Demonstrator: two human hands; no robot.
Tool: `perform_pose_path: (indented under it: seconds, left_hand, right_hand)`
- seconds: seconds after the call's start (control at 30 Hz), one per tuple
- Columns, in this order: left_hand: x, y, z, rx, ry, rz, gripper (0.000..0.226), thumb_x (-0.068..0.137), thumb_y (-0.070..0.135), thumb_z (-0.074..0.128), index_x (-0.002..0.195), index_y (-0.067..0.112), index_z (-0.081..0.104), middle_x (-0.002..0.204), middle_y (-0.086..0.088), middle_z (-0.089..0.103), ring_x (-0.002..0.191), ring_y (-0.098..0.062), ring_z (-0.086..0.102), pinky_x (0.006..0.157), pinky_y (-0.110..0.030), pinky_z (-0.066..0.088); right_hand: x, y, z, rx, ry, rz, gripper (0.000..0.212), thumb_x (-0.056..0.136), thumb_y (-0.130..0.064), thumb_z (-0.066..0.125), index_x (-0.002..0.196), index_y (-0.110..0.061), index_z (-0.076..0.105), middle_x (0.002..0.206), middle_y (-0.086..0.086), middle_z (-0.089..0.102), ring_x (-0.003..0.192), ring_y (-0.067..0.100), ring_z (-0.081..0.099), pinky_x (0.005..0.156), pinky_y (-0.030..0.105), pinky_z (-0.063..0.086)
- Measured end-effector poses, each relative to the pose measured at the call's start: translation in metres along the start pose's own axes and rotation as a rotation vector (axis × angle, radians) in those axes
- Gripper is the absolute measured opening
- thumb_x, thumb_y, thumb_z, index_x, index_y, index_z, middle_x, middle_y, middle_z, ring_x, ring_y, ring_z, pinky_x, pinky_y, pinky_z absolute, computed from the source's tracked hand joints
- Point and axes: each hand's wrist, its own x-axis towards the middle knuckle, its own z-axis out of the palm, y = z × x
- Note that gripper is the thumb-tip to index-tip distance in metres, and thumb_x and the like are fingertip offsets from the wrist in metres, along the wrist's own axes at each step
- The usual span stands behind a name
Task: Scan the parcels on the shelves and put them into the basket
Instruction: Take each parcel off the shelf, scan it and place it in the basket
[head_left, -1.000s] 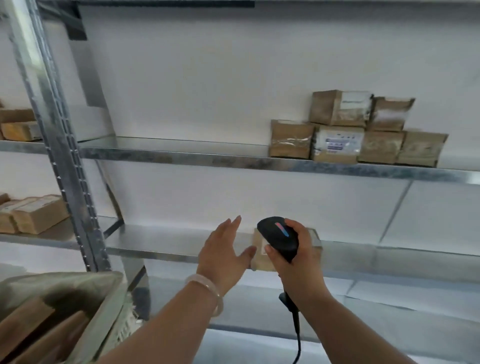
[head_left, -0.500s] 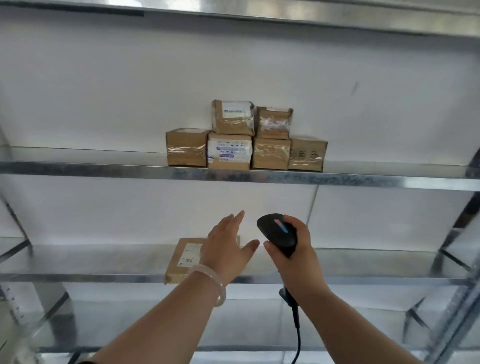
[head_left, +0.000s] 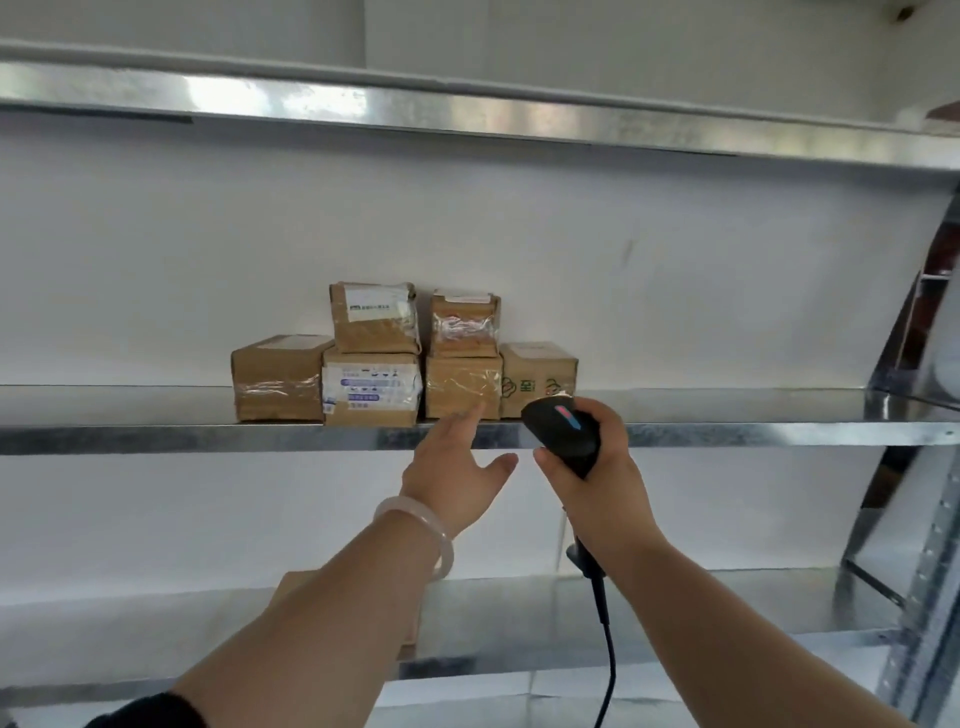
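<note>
The left hand (head_left: 457, 467) was stretched out flat, fingers straight and holding nothing. Its forefinger tip reached over the front lip of the middle shelf (head_left: 156, 436) toward a taped box (head_left: 462, 387) at twelve o'clock; whether it touched the cardboard I couldn't tell. Just beside it, at three o'clock, the right hand (head_left: 597, 478) was wrapped round the handle of a black scanner (head_left: 563, 434), its cable (head_left: 608, 665) trailing down at six. The parcels (head_left: 370, 389) stood huddled at about eleven o'clock from the hands, four along the shelf and two on top. A green-printed box (head_left: 537, 376) sat right behind the scanner's nose. A lower parcel (head_left: 410, 634) lay on the shelf beneath, half hidden by the left forearm.

To my eye this was the reach before a scan. The free hand would next need to turn a box so its label faced the scanner (several showed only tape). The basket was nowhere in sight, so the drop would mean turning away.
</note>
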Motion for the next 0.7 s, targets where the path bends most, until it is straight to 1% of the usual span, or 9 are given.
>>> perform_pose_path:
  seconds: [0.07, 0.13, 0.2, 0.27, 0.37, 0.43, 0.53, 0.6, 0.7]
  left_hand:
    - [0.015, 0.002, 0.002, -0.018, -0.009, 0.033, 0.074, 0.094, 0.051, 0.058, 0.156, 0.036, 0.020, 0.163, 0.007, 0.023, 0.151, -0.022, 0.020, 0.120, -0.046, 0.028]
    - [0.029, 0.004, 0.005, -0.059, -0.018, 0.064, 0.074, 0.094, 0.049, 0.060, 0.156, 0.034, 0.022, 0.161, 0.008, 0.027, 0.149, -0.021, 0.024, 0.118, -0.042, 0.029]
    - [0.044, 0.007, 0.011, -0.109, -0.029, 0.072, 0.075, 0.093, 0.048, 0.062, 0.156, 0.032, 0.023, 0.159, 0.007, 0.032, 0.146, -0.020, 0.029, 0.118, -0.041, 0.031]
    - [0.058, 0.008, 0.018, -0.142, -0.038, 0.057, 0.077, 0.093, 0.047, 0.062, 0.156, 0.030, 0.023, 0.157, 0.006, 0.034, 0.145, -0.020, 0.030, 0.118, -0.042, 0.032]
    - [0.074, 0.010, 0.032, -0.155, -0.064, 0.051, 0.077, 0.094, 0.046, 0.063, 0.157, 0.027, 0.022, 0.157, 0.005, 0.035, 0.145, -0.020, 0.031, 0.118, -0.043, 0.032]
    - [0.082, 0.014, 0.041, -0.175, -0.074, 0.051, 0.076, 0.094, 0.043, 0.063, 0.156, 0.027, 0.023, 0.155, 0.006, 0.037, 0.144, -0.020, 0.034, 0.117, -0.041, 0.034]
    - [0.092, 0.024, 0.052, -0.184, -0.042, 0.050, 0.072, 0.094, 0.039, 0.064, 0.154, 0.027, 0.026, 0.153, 0.003, 0.038, 0.142, -0.021, 0.035, 0.114, -0.036, 0.035]
    - [0.097, 0.029, 0.059, -0.157, -0.003, 0.035, 0.077, 0.094, 0.040, 0.063, 0.157, 0.025, 0.021, 0.158, 0.001, 0.031, 0.146, -0.022, 0.028, 0.118, -0.041, 0.032]
    - [0.101, 0.037, 0.070, -0.132, 0.062, -0.007, 0.082, 0.094, 0.041, 0.064, 0.158, 0.026, 0.015, 0.161, 0.000, 0.022, 0.148, -0.023, 0.020, 0.120, -0.041, 0.027]
  right_hand:
    - [0.014, 0.001, -0.001, -0.002, 0.028, 0.002, 0.054, 0.085, -0.029, 0.072, 0.124, -0.047, 0.039, 0.103, -0.022, 0.060, 0.084, -0.002, 0.060, 0.056, 0.003, 0.041]
    - [0.028, 0.004, -0.003, 0.002, 0.050, 0.017, 0.051, 0.086, -0.030, 0.071, 0.117, -0.053, 0.037, 0.102, -0.020, 0.062, 0.076, 0.005, 0.062, 0.055, 0.008, 0.043]
    - [0.043, 0.007, -0.006, 0.012, 0.076, 0.027, 0.049, 0.086, -0.034, 0.071, 0.112, -0.057, 0.037, 0.102, -0.020, 0.062, 0.073, 0.008, 0.062, 0.057, 0.017, 0.046]
    - [0.059, 0.011, -0.009, 0.016, 0.110, 0.031, 0.048, 0.087, -0.034, 0.070, 0.111, -0.059, 0.037, 0.101, -0.021, 0.062, 0.076, 0.009, 0.063, 0.058, 0.021, 0.050]
    - [0.077, 0.021, -0.011, 0.016, 0.151, 0.051, 0.049, 0.087, -0.031, 0.071, 0.115, -0.054, 0.038, 0.101, -0.026, 0.058, 0.087, 0.011, 0.064, 0.069, 0.033, 0.058]
    - [0.086, 0.029, -0.012, 0.021, 0.158, 0.065, 0.049, 0.087, -0.030, 0.071, 0.116, -0.052, 0.038, 0.102, -0.025, 0.057, 0.088, 0.013, 0.065, 0.071, 0.031, 0.056]
    - [0.100, 0.038, -0.018, 0.040, 0.161, 0.071, 0.048, 0.087, -0.031, 0.070, 0.115, -0.051, 0.038, 0.102, -0.023, 0.058, 0.086, 0.013, 0.064, 0.066, 0.024, 0.049]
    - [0.112, 0.044, -0.023, 0.054, 0.153, 0.072, 0.048, 0.087, -0.031, 0.069, 0.119, -0.049, 0.038, 0.102, -0.023, 0.058, 0.087, 0.010, 0.062, 0.065, 0.023, 0.047]
    - [0.130, 0.051, -0.027, 0.051, 0.128, 0.077, 0.049, 0.088, -0.032, 0.068, 0.124, -0.045, 0.038, 0.102, -0.018, 0.060, 0.083, 0.010, 0.061, 0.061, 0.021, 0.044]
